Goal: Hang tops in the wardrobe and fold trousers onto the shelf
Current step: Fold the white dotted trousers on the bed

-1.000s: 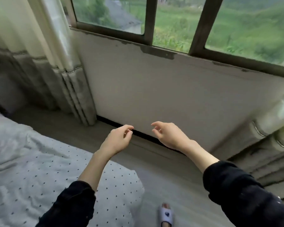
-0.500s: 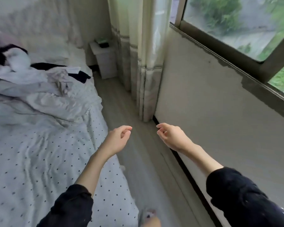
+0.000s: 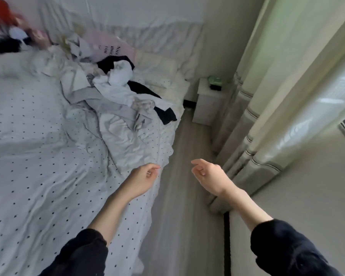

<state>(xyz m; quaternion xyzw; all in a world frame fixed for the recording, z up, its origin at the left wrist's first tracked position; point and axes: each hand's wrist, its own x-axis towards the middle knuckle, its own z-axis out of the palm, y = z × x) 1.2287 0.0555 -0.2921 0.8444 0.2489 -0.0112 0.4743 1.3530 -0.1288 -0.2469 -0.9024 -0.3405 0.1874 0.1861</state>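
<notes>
while our left hand (image 3: 142, 179) and right hand (image 3: 208, 176) hang loosely curled and empty, the clothes pile (image 3: 116, 92) lies on the bed (image 3: 38, 156).

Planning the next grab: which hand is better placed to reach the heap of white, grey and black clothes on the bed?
Left, probably. The left hand hangs empty over the polka-dot bedsheet, on the same side as the clothes heap. The right hand, also empty, is over the wooden floor beside the cream curtain.
</notes>
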